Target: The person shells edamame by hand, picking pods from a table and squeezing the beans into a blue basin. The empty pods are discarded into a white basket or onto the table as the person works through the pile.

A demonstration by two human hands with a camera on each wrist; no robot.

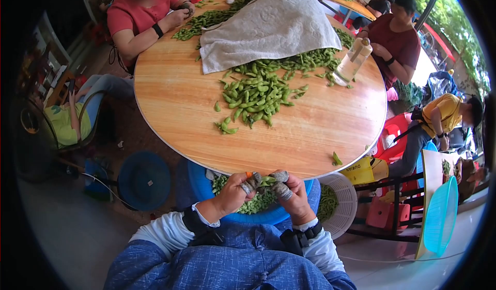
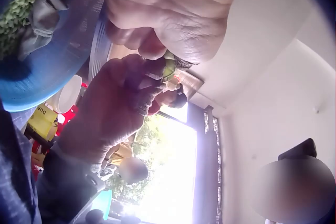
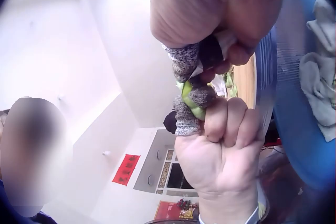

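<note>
A green edamame pod (image 1: 267, 180) is held between both hands, just off the front edge of the table. My left hand (image 1: 231, 194) pinches it with thumb and forefinger, which wear grey knitted finger covers. From the other side, my right hand (image 1: 297, 199) grips the pod's other end with covered fingertips. In the right wrist view the pod (image 3: 194, 106) shows bright green between the two sets of covers. Below the hands, a blue basin (image 1: 194, 179) contains shelled green beans (image 1: 258, 202).
On the round wooden table (image 1: 175, 104) lies a heap of pods (image 1: 258, 91), partly under a grey towel (image 1: 268, 26). A clear bottle (image 1: 353, 63) stands at the right. A white basket (image 1: 347, 202) holds pods beside the basin. Other people sit around.
</note>
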